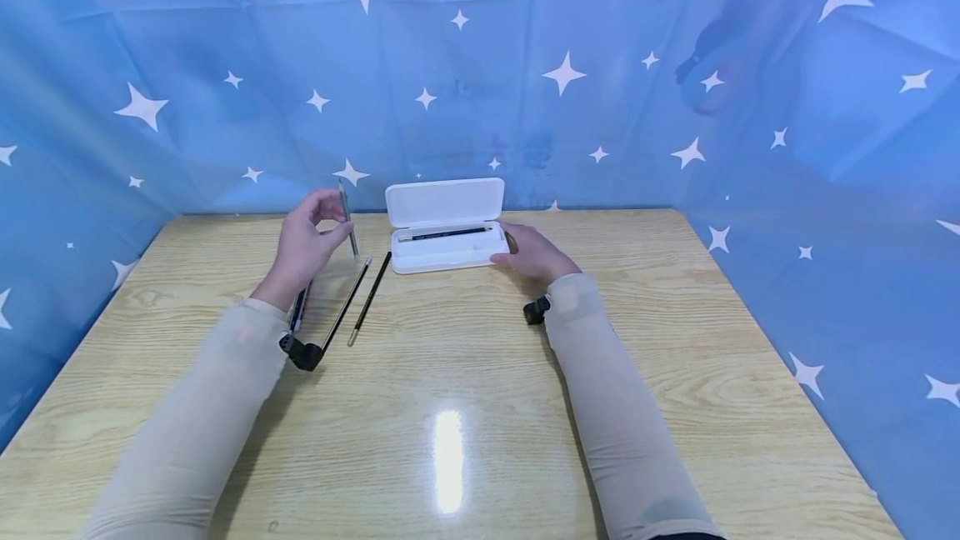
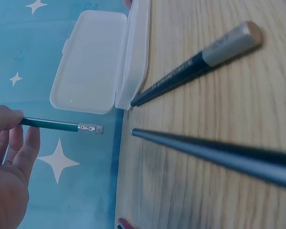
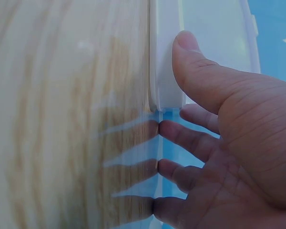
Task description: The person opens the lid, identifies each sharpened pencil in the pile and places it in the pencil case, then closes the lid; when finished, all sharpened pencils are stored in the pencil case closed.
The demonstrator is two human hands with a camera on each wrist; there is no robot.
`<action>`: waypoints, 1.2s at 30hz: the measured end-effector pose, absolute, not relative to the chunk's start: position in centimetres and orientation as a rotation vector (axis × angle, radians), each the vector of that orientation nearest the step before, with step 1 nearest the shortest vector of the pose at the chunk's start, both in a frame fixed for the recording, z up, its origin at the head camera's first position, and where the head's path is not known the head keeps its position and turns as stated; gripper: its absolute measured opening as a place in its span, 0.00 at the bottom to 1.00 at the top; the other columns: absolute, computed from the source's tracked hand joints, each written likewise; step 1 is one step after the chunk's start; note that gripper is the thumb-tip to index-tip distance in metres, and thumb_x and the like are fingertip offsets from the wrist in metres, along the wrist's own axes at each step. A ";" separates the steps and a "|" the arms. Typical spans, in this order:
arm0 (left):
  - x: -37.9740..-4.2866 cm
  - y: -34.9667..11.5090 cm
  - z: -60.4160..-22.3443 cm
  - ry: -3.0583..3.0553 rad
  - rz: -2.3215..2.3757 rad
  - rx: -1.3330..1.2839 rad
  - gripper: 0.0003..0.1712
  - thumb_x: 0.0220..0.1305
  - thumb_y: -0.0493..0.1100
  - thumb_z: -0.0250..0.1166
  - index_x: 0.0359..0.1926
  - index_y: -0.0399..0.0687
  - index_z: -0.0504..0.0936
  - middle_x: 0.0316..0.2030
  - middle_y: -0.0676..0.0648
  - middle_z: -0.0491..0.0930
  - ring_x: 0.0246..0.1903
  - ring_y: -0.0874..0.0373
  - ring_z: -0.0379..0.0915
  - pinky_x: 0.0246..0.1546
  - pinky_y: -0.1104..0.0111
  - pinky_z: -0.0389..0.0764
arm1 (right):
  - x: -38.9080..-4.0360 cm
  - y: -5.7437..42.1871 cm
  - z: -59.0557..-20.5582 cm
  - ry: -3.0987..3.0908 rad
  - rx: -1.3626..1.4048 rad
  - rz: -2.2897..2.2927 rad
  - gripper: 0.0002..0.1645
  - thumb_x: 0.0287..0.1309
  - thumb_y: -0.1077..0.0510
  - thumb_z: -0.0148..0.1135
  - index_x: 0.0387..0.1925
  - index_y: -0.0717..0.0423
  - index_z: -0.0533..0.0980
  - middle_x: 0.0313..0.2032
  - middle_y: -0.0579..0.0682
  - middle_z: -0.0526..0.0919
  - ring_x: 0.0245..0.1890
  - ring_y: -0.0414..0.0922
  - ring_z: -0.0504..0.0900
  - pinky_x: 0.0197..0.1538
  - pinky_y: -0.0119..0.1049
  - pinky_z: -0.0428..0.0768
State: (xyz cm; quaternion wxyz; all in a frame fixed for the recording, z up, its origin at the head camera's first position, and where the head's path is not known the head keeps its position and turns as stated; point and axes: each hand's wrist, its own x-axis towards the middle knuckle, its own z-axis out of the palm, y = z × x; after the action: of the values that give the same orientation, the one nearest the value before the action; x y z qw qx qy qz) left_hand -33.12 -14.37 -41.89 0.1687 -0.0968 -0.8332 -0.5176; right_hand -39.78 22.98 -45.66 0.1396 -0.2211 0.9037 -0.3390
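My left hand (image 1: 309,236) pinches a green pencil (image 2: 52,125) near one end, the eraser end pointing down above the table. Just right of it stands a white pencil case (image 1: 450,263) with its lid (image 1: 445,202) raised. A dark pencil (image 1: 444,234) lies lengthwise inside the case. My right hand (image 1: 534,252) is at the case's right end, thumb (image 3: 188,44) against its front side, the other fingers spread with tips on the tabletop.
Two dark pencils, one with a grey end (image 1: 370,300) and another beside it (image 1: 347,304), lie left of the case. More pencils (image 1: 300,307) are partly hidden under the left wrist. A blue star-patterned cloth (image 1: 480,65) hangs behind the wooden table (image 1: 465,373).
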 end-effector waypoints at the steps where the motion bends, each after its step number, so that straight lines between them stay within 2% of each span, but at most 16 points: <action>1: -33.3 -14.2 -41.9 -2.352 -1.489 -0.278 0.26 0.67 0.31 0.67 0.64 0.36 0.73 0.46 0.38 0.79 0.45 0.58 0.74 0.62 0.50 0.73 | -39.8 23.0 -45.7 2.611 -0.640 -0.982 0.40 0.73 0.52 0.60 0.79 0.49 0.56 0.75 0.53 0.62 0.75 0.53 0.59 0.73 0.55 0.61; 6: -34.2 -13.1 -42.0 -2.299 -1.547 -0.304 0.26 0.65 0.29 0.68 0.63 0.35 0.73 0.46 0.35 0.79 0.46 0.55 0.74 0.63 0.52 0.72 | -39.6 23.1 -45.7 2.614 -0.632 -0.977 0.41 0.73 0.52 0.60 0.80 0.49 0.55 0.76 0.53 0.61 0.76 0.54 0.57 0.74 0.55 0.60; 12: -35.1 -11.9 -42.1 -2.306 -1.546 -0.312 0.25 0.67 0.30 0.66 0.64 0.35 0.73 0.51 0.35 0.78 0.49 0.55 0.76 0.53 0.61 0.80 | -39.7 23.2 -45.7 2.613 -0.618 -0.975 0.42 0.73 0.50 0.60 0.80 0.48 0.54 0.76 0.52 0.59 0.76 0.53 0.56 0.74 0.55 0.60; 18: -35.8 -10.8 -42.5 -2.306 -1.545 -0.306 0.26 0.68 0.30 0.65 0.65 0.34 0.71 0.53 0.34 0.77 0.51 0.49 0.76 0.53 0.61 0.81 | -39.8 23.1 -45.6 2.596 -0.611 -0.982 0.41 0.73 0.50 0.60 0.80 0.47 0.54 0.76 0.52 0.61 0.76 0.53 0.57 0.74 0.55 0.60; 29: -37.3 -9.1 -43.4 -2.241 -1.566 -0.320 0.20 0.65 0.27 0.66 0.58 0.35 0.76 0.46 0.39 0.79 0.47 0.51 0.77 0.46 0.71 0.82 | -39.8 23.0 -45.5 2.597 -0.623 -1.000 0.39 0.72 0.51 0.61 0.79 0.47 0.57 0.74 0.52 0.64 0.75 0.53 0.60 0.73 0.55 0.61; 36: -37.8 -8.7 -44.3 -2.221 -1.567 -0.330 0.20 0.64 0.25 0.65 0.57 0.32 0.76 0.46 0.36 0.79 0.46 0.49 0.76 0.48 0.64 0.82 | -39.6 22.9 -45.4 2.607 -0.591 -0.996 0.41 0.72 0.50 0.61 0.79 0.47 0.56 0.75 0.52 0.62 0.76 0.53 0.57 0.74 0.55 0.60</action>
State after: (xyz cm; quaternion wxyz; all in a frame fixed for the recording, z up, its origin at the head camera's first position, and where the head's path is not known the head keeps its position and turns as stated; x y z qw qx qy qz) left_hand -37.79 -8.73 -44.30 0.2001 -0.1179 -0.7947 -0.5607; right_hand -39.57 22.93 -45.44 0.1441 -0.2052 0.9043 -0.3455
